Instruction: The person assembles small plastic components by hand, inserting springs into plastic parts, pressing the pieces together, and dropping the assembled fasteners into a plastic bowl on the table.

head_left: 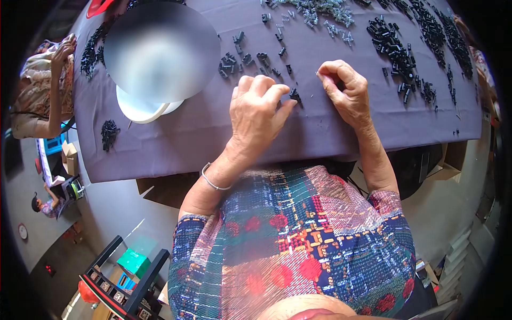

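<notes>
My left hand (258, 109), with a bracelet at its wrist, is over the table near its front edge, thumb and forefinger curved toward each other. A small black plastic part (295, 95) shows at their tips, apparently pinched there. To its right, my right hand (348, 92) is raised with thumb and forefinger pressed together. Something tiny and pale shows at that pinch, too small to name. Loose black plastic parts (229, 64) lie beyond my left hand. Clear spring-like pieces (320, 13) are heaped at the far side.
Piles of black parts (392, 45) cover the right of the purple-grey tablecloth (202, 146). A white round container (141, 109) stands at left under a blurred disc, near a small black pile (109, 134). Another person's arm (57, 90) is at the left edge.
</notes>
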The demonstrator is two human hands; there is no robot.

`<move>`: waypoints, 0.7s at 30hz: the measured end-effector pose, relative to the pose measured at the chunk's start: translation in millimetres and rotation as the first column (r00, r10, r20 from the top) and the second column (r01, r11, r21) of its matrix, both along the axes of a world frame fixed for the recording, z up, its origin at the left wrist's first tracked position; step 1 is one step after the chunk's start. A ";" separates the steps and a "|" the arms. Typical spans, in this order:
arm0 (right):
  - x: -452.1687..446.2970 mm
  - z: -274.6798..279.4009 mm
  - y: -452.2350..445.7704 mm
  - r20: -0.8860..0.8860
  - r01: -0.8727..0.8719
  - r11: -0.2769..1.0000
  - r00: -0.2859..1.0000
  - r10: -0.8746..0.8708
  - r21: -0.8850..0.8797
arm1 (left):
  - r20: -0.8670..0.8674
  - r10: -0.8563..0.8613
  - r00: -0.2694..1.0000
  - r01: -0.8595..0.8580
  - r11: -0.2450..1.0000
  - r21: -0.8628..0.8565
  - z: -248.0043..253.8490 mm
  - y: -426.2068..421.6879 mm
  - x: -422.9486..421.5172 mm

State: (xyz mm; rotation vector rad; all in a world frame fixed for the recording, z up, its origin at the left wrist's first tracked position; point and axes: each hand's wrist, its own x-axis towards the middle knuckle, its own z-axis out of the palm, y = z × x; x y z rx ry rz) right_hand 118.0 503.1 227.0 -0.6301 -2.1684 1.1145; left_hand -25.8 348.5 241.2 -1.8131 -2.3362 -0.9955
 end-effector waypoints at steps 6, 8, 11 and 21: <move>-0.3 1.9 0.4 -0.055 0.004 0.999 0.998 -0.001 0.045 | -0.018 0.104 0.994 -0.102 0.992 0.070 5.4 -6.0 -15.3; -0.7 1.6 -1.3 -0.074 0.013 0.999 0.997 -0.010 0.050 | -0.035 0.198 0.980 -0.195 0.977 0.083 7.6 -12.5 -32.2; -1.9 1.4 -3.3 -0.056 0.029 0.999 0.998 -0.027 0.037 | -0.060 0.239 0.969 -0.233 0.969 0.085 8.6 -10.2 -49.6; -4.4 -2.2 -3.0 -0.052 0.023 0.997 0.998 -0.020 0.069 | -0.065 0.065 0.996 -0.072 0.992 -0.102 -3.6 40.1 -71.0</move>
